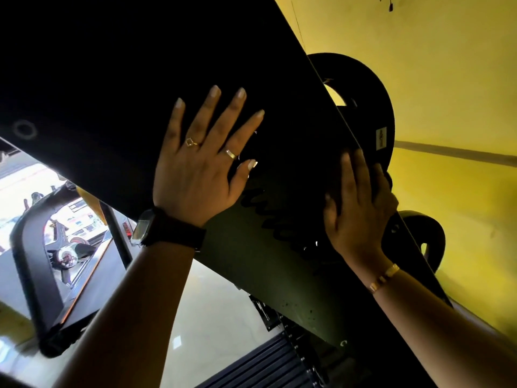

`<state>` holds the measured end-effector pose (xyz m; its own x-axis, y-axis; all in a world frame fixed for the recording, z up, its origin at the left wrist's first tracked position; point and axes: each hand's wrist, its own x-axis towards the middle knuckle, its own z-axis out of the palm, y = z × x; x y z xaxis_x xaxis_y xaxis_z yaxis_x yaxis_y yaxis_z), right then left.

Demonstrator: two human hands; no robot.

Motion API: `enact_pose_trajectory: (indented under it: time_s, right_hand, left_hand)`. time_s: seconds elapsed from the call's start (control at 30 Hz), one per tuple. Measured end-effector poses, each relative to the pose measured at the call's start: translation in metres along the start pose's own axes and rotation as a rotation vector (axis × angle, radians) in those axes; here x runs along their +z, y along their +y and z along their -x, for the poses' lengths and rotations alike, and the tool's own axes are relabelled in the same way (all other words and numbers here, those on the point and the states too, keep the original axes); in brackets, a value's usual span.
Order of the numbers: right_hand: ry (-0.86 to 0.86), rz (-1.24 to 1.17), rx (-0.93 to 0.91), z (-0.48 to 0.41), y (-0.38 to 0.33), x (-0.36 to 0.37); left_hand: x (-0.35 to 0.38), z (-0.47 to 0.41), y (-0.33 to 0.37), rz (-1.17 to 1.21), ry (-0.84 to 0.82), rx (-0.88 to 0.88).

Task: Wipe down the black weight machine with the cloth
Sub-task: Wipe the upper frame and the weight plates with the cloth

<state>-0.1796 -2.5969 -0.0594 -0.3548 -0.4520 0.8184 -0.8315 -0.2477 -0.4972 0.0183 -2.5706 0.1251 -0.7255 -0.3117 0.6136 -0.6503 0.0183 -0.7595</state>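
Observation:
The black weight machine's flat side panel [112, 65] slants across the view from upper left to lower right. My left hand [195, 163] lies flat on it with fingers spread, wearing two rings and a dark wristwatch. My right hand [358, 208], with a gold bracelet, presses with nearly straight fingers at the panel's right edge. A dark bunched shape under it [321, 177] may be the cloth; it blends with the black panel and I cannot tell for sure.
Two black pulley wheels [363, 88] [422, 233] sit behind the panel's edge against a yellow wall [447, 65]. Another black exercise machine [36, 261] stands at the lower left on a pale glossy floor [218, 317]. A ribbed black part [268, 365] lies below.

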Motion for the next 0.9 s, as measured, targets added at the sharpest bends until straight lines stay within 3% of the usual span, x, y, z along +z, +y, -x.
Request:
enact_pose_trajectory:
  time_s: [0.2, 0.27, 0.43, 0.6, 0.67, 0.77, 0.9]
  right_hand:
    - [-0.035, -0.129, 0.374, 0.054, -0.004, 0.01]
    - [-0.075, -0.136, 0.34, 0.067, -0.028, 0.011]
    - [-0.1, -0.007, -0.237, 0.116, -0.055, 0.026]
    - [-0.021, 0.182, -0.804, 0.139, -0.006, 0.035]
    - [-0.012, 0.232, -0.927, 0.14, 0.021, 0.037]
    - [-0.005, 0.267, -0.789, 0.13, 0.041, 0.036]
    - [-0.075, 0.141, -0.267, 0.086, 0.037, 0.018]
  left_hand:
    - [0.0, 0.0, 0.003, 0.006, 0.013, -0.018]
    - [0.0, 0.0, 0.003, 0.007, 0.016, -0.021]
    - [-0.001, 0.0, 0.004, 0.016, 0.024, -0.033]
    - [-0.002, 0.001, 0.004, 0.024, 0.031, -0.037]
    - [-0.002, 0.001, 0.004, 0.021, 0.03, -0.043]
    - [-0.001, 0.002, 0.004, 0.018, 0.028, -0.044]
    - [0.0, 0.002, 0.004, 0.017, 0.036, -0.039]
